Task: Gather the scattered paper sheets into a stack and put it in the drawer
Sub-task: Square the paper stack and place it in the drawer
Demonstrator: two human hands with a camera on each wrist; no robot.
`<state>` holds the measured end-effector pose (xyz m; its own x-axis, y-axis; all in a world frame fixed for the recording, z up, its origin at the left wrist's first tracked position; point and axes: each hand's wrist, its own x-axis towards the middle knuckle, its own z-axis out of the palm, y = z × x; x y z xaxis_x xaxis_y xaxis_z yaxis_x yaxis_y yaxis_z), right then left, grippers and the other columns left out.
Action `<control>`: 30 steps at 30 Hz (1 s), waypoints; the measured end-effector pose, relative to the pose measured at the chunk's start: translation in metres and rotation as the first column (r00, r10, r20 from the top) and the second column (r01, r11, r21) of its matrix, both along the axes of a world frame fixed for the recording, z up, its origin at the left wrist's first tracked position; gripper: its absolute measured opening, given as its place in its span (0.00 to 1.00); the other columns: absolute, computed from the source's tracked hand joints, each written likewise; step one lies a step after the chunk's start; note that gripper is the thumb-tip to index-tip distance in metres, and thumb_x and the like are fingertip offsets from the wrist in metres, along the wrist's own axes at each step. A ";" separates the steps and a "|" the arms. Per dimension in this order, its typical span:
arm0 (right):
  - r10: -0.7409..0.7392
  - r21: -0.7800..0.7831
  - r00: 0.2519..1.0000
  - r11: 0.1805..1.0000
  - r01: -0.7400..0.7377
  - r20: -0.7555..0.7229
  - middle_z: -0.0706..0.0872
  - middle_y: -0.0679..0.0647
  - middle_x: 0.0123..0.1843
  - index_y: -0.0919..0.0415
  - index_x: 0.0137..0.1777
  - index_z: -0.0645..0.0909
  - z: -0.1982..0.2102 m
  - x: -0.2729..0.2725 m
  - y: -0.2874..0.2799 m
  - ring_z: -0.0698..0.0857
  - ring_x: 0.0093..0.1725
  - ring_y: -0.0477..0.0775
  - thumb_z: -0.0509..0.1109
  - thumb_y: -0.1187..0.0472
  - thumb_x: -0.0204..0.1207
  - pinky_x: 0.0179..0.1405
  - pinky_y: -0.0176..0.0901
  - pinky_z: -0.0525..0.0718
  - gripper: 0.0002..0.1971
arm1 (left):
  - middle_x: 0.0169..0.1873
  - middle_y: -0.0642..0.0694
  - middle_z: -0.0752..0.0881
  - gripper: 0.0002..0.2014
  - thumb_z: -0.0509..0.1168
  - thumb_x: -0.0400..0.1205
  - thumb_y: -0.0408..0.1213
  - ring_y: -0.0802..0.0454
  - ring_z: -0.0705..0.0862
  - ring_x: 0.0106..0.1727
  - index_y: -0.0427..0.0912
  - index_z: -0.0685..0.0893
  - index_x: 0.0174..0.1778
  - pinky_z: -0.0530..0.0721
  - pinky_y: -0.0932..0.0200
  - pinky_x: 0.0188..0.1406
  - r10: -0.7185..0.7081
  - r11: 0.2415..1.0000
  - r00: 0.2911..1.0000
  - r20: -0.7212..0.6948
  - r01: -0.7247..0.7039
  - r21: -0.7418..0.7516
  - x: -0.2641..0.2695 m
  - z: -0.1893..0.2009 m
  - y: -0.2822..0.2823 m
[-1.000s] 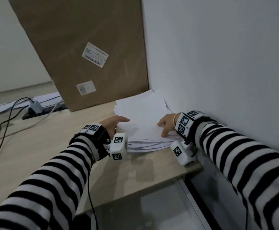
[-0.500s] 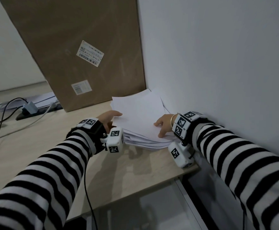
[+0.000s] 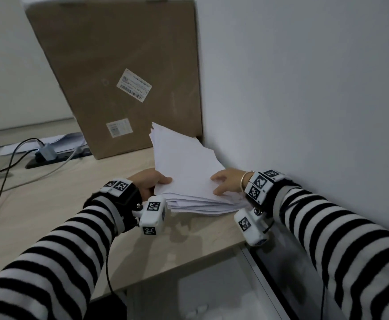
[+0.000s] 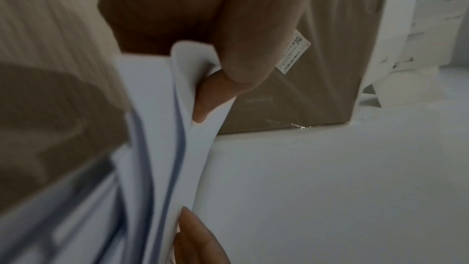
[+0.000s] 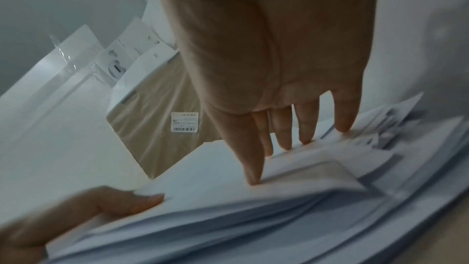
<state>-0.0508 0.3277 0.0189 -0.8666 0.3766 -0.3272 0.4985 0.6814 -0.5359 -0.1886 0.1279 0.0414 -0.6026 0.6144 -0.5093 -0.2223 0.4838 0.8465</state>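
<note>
A thick stack of white paper sheets (image 3: 186, 167) sits at the desk's right end against the wall, its far edge tilted up off the desk. My left hand (image 3: 150, 182) pinches the near left corner, with the thumb (image 4: 218, 87) on top and fingers (image 4: 198, 236) beneath. On the right edge, my right hand (image 3: 227, 182) holds the upper sheets, thumb (image 5: 251, 170) on the top sheet and fingertips (image 5: 304, 133) tucked at the edge. The lower sheets (image 5: 330, 218) are fanned out unevenly. Below the desk's front edge a pale drawer-like box (image 3: 212, 294) shows.
A tall cardboard box (image 3: 119, 77) stands right behind the stack, and the white wall (image 3: 304, 88) closes the right side. At the back left lie a power strip (image 3: 54, 157), cables (image 3: 1, 176) and a few more white sheets (image 3: 57, 140). Bare wooden desk (image 3: 50, 209) spreads to the left.
The stack lay flat a second ago; now its far edge has risen and the sheets tilt up toward the box. Both hands keep their hold at the near corners.
</note>
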 end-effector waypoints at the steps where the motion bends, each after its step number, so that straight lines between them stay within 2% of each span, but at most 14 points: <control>1: -0.027 -0.059 0.999 0.998 0.024 -0.044 0.73 0.56 0.77 0.56 0.76 0.70 0.002 0.003 -0.004 0.73 0.75 0.55 0.75 0.57 0.73 0.77 0.44 0.67 0.31 | 0.55 0.36 0.86 0.14 0.59 0.85 0.27 0.36 0.85 0.54 0.37 0.75 0.67 0.83 0.41 0.54 0.007 0.998 1.000 -0.015 -0.007 0.055 0.003 0.001 -0.011; 4: -0.136 -0.123 0.972 0.986 0.113 -0.194 0.73 0.59 0.76 0.60 0.77 0.69 0.013 0.013 -0.011 0.73 0.74 0.57 0.74 0.57 0.74 0.72 0.44 0.69 0.32 | 0.55 0.39 0.86 0.16 0.59 0.84 0.24 0.39 0.86 0.52 0.41 0.75 0.66 0.85 0.45 0.47 0.019 0.978 0.998 -0.058 -0.007 0.211 0.013 0.004 -0.048; 6: -0.218 -0.123 0.941 0.974 0.192 -0.259 0.71 0.60 0.77 0.63 0.79 0.63 0.020 0.018 -0.015 0.74 0.72 0.59 0.75 0.55 0.73 0.68 0.47 0.72 0.37 | 0.54 0.41 0.88 0.17 0.60 0.83 0.23 0.41 0.88 0.51 0.43 0.76 0.65 0.88 0.48 0.44 0.043 0.958 0.995 -0.095 -0.015 0.286 0.019 0.008 -0.074; 9: -0.409 -0.433 0.878 0.858 0.277 -0.249 0.73 0.59 0.74 0.60 0.82 0.53 0.027 0.022 -0.022 0.79 0.62 0.58 0.77 0.52 0.70 0.52 0.47 0.81 0.47 | 0.56 0.39 0.89 0.17 0.63 0.79 0.26 0.41 0.90 0.51 0.43 0.79 0.63 0.90 0.49 0.45 0.050 0.923 0.994 -0.099 -0.008 0.384 0.026 0.014 -0.107; 10: -0.421 -0.546 0.875 0.803 0.239 -0.238 0.77 0.59 0.70 0.61 0.82 0.55 0.030 0.023 -0.028 0.81 0.58 0.56 0.77 0.52 0.71 0.48 0.46 0.82 0.45 | 0.56 0.40 0.89 0.17 0.63 0.78 0.27 0.41 0.90 0.52 0.44 0.80 0.62 0.90 0.48 0.46 0.043 0.912 0.994 -0.097 0.000 0.409 0.029 0.016 -0.119; 12: -0.379 -0.725 0.898 0.681 0.108 -0.223 0.85 0.57 0.58 0.67 0.76 0.67 0.038 0.024 -0.038 0.86 0.49 0.54 0.73 0.56 0.75 0.42 0.45 0.87 0.32 | 0.56 0.41 0.89 0.18 0.63 0.77 0.28 0.42 0.90 0.53 0.44 0.80 0.62 0.90 0.49 0.46 0.035 0.901 0.995 -0.094 0.009 0.435 0.034 0.019 -0.135; 14: -0.319 -0.822 0.911 0.568 -0.037 -0.261 0.90 0.59 0.52 0.69 0.67 0.77 0.048 0.023 -0.052 0.90 0.47 0.56 0.66 0.63 0.79 0.46 0.48 0.90 0.17 | 0.56 0.41 0.89 0.18 0.62 0.79 0.27 0.43 0.90 0.53 0.43 0.79 0.65 0.89 0.51 0.45 0.024 0.898 0.992 -0.127 0.034 0.438 0.034 0.023 -0.150; 16: -0.292 -0.850 0.903 0.510 -0.132 -0.315 0.88 0.63 0.55 0.70 0.64 0.78 0.059 0.021 -0.064 0.90 0.51 0.58 0.61 0.69 0.81 0.51 0.51 0.89 0.13 | 0.57 0.44 0.89 0.18 0.62 0.81 0.26 0.45 0.89 0.55 0.45 0.79 0.66 0.89 0.53 0.46 0.018 0.903 0.982 -0.188 0.065 0.425 0.035 0.029 -0.159; 19: -0.309 -0.779 0.859 0.609 -0.151 -0.407 0.82 0.66 0.67 0.71 0.70 0.74 0.066 0.011 -0.082 0.85 0.61 0.63 0.63 0.75 0.78 0.63 0.57 0.83 0.20 | 0.53 0.46 0.90 0.20 0.65 0.79 0.22 0.49 0.90 0.51 0.43 0.80 0.65 0.89 0.58 0.43 0.102 0.908 0.949 -0.298 0.034 0.417 0.031 0.038 -0.163; 21: -0.356 -0.697 0.795 0.708 -0.114 -0.492 0.82 0.66 0.67 0.71 0.72 0.72 0.070 0.005 -0.096 0.83 0.63 0.65 0.64 0.79 0.76 0.68 0.60 0.78 0.23 | 0.52 0.43 0.89 0.23 0.67 0.75 0.18 0.44 0.88 0.52 0.36 0.79 0.66 0.89 0.55 0.46 0.202 0.897 0.914 -0.352 -0.028 0.441 0.026 0.044 -0.159; 24: -0.440 -0.624 0.639 0.777 -0.080 -0.630 0.83 0.63 0.59 0.73 0.67 0.74 0.082 -0.003 -0.115 0.84 0.57 0.62 0.64 0.81 0.74 0.59 0.52 0.82 0.21 | 0.56 0.35 0.87 0.26 0.71 0.68 0.19 0.36 0.86 0.56 0.31 0.80 0.63 0.86 0.45 0.55 0.302 0.871 0.862 -0.408 -0.075 0.486 0.021 0.063 -0.150; 26: -0.433 -0.590 0.571 0.799 -0.114 -0.697 0.85 0.60 0.55 0.66 0.64 0.77 0.092 -0.005 -0.121 0.85 0.53 0.59 0.66 0.80 0.74 0.57 0.50 0.84 0.19 | 0.54 0.35 0.87 0.22 0.69 0.72 0.18 0.38 0.86 0.53 0.31 0.80 0.62 0.84 0.44 0.58 0.392 0.813 0.838 -0.378 -0.124 0.568 0.016 0.077 -0.144; 28: -0.393 -0.568 0.583 0.810 -0.147 -0.711 0.87 0.57 0.54 0.60 0.62 0.77 0.092 -0.007 -0.121 0.87 0.51 0.56 0.67 0.77 0.74 0.56 0.49 0.85 0.18 | 0.55 0.36 0.87 0.20 0.68 0.75 0.19 0.39 0.86 0.53 0.31 0.79 0.64 0.84 0.46 0.59 0.460 0.733 0.843 -0.279 -0.183 0.655 0.010 0.083 -0.138; 30: -0.392 -0.621 0.659 0.770 -0.146 -0.642 0.87 0.58 0.55 0.62 0.62 0.78 0.080 -0.013 -0.122 0.87 0.53 0.58 0.69 0.76 0.74 0.59 0.51 0.84 0.18 | 0.59 0.35 0.85 0.21 0.68 0.76 0.21 0.39 0.85 0.56 0.31 0.79 0.66 0.83 0.45 0.61 0.475 0.696 0.857 -0.200 -0.227 0.681 0.005 0.071 -0.136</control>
